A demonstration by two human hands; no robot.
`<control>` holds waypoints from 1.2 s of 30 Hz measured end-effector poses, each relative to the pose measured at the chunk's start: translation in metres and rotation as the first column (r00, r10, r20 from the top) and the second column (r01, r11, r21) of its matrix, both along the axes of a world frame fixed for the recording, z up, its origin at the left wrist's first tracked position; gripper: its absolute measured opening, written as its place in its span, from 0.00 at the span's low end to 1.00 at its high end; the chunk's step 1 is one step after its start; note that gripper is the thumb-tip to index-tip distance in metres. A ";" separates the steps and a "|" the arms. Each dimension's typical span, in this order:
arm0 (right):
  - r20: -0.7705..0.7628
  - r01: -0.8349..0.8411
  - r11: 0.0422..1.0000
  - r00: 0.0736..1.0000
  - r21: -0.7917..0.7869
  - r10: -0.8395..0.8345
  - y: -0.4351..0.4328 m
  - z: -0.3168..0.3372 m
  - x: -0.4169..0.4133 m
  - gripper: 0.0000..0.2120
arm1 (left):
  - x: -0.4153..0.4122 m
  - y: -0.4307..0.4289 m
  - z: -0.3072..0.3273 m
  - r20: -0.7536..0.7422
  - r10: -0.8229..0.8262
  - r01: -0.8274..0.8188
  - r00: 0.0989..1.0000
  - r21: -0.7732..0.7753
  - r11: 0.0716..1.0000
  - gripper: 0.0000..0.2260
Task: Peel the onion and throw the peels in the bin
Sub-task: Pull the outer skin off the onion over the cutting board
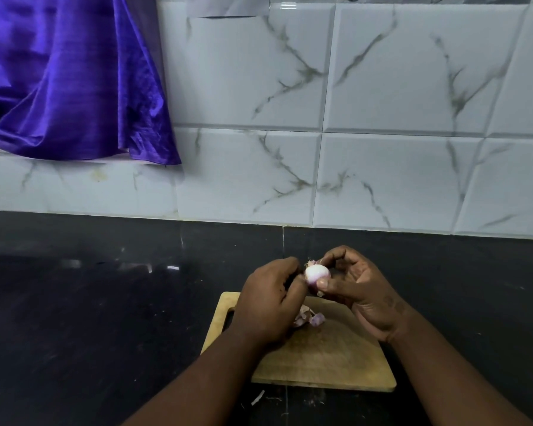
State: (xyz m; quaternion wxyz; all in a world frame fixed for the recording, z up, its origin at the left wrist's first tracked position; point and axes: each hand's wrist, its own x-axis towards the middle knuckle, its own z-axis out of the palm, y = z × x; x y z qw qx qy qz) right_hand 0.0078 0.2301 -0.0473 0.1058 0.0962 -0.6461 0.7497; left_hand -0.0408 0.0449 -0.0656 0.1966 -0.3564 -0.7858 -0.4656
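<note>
Your right hand point(363, 296) grip pinches the small pinkish-white onion point(317, 274) above the rectangular wooden chopping board point(336, 364), left hand point(270, 302) pinching its skin. Slick bulb might squirt out past the board.

Both arms are bare, with skin showing along the left forearm point(203, 373) and right forearm point(443, 370). The left grip point(268, 302) and right grip point(366, 298) are bare hands. The right one shows a short thumbnail and creased wrist skin.

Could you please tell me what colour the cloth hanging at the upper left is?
The cloth is shiny purple, seen in the head view.
</note>
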 end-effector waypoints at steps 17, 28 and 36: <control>-0.047 0.094 0.992 0.995 0.085 -0.090 0.003 -0.002 -0.005 0.22 | 0.002 0.003 0.001 -0.058 0.080 -0.082 0.995 -0.028 0.996 0.04; -0.046 -0.069 0.987 0.997 -0.146 0.063 0.004 0.004 0.000 0.21 | -0.004 0.000 0.000 0.035 0.109 -0.107 0.993 -0.052 0.993 0.10; -0.046 0.026 0.999 0.999 -0.031 -0.027 0.001 0.002 0.000 0.20 | 0.004 -0.001 0.003 -0.071 0.062 -0.061 0.996 0.016 0.998 0.07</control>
